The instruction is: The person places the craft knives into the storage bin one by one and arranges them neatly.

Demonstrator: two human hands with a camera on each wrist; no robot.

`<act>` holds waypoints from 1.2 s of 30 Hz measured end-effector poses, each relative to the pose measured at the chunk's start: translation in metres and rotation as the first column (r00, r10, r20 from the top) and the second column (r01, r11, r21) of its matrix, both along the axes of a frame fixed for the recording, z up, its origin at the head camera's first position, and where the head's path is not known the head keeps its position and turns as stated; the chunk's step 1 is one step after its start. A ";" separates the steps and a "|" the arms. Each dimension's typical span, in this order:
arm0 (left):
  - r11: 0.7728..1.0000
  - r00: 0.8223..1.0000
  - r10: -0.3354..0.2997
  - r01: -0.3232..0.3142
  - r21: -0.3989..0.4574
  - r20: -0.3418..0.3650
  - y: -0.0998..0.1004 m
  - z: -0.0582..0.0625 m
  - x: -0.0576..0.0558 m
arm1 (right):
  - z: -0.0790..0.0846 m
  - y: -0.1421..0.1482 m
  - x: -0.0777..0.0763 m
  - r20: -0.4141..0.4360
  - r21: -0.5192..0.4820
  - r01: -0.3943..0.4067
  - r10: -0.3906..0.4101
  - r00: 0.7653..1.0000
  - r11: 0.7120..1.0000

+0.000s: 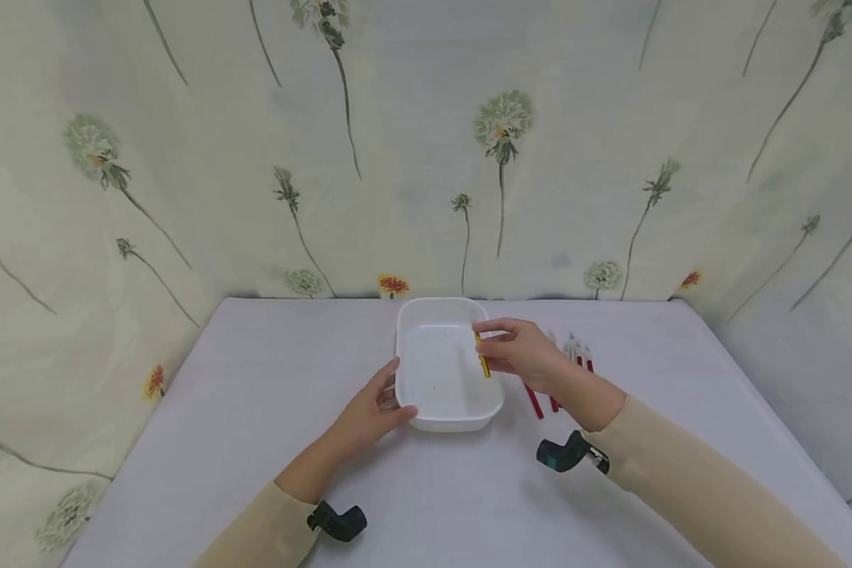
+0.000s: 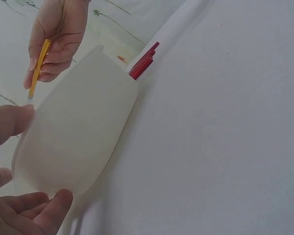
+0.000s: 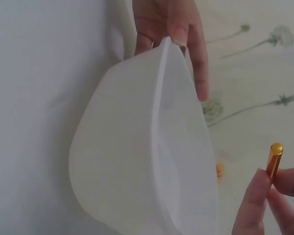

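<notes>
A white plastic tub (image 1: 440,424) with rounded corners stands on the table. My left hand (image 1: 369,414) holds its near left corner, thumb at the rim and fingers against the outside wall (image 2: 83,127). My right hand (image 1: 528,355) pinches a slim yellow rod (image 1: 482,355) between thumb and fingertips, over the tub's right rim. In the left wrist view the rod (image 2: 39,68) slants down to a pale tip; its round, shiny end (image 3: 277,149) shows in the right wrist view. No other thing shows inside the tub.
Several slim red rods (image 1: 534,401) with pale ends lie on the white tabletop (image 1: 270,379) right of the tub, partly hidden by the right hand and forearm. A flower-printed cloth (image 1: 426,158) hangs behind the table's far edge. Each wrist carries a black camera (image 1: 339,522).
</notes>
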State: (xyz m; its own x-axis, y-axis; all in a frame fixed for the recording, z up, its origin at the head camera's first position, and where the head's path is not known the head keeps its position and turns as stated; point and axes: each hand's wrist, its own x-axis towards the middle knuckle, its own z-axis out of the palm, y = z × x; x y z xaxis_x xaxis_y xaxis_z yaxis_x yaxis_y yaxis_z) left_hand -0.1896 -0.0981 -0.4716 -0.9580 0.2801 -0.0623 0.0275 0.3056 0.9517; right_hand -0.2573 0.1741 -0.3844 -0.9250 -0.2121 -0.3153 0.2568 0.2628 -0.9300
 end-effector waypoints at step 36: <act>0.997 0.999 -0.034 0.035 0.062 -0.021 -0.003 -0.004 -0.002 | -0.055 -0.088 -0.038 0.070 0.043 0.000 -0.003 0.998 0.999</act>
State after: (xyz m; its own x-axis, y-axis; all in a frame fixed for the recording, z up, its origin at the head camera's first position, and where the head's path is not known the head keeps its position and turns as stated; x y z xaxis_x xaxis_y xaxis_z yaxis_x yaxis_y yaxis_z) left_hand -0.1918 -0.1009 -0.4758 -0.9485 0.3158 -0.0247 0.0561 0.2444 0.9680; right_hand -0.2955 0.0862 -0.4395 -0.9007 -0.1951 -0.3882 0.3215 0.3017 -0.8976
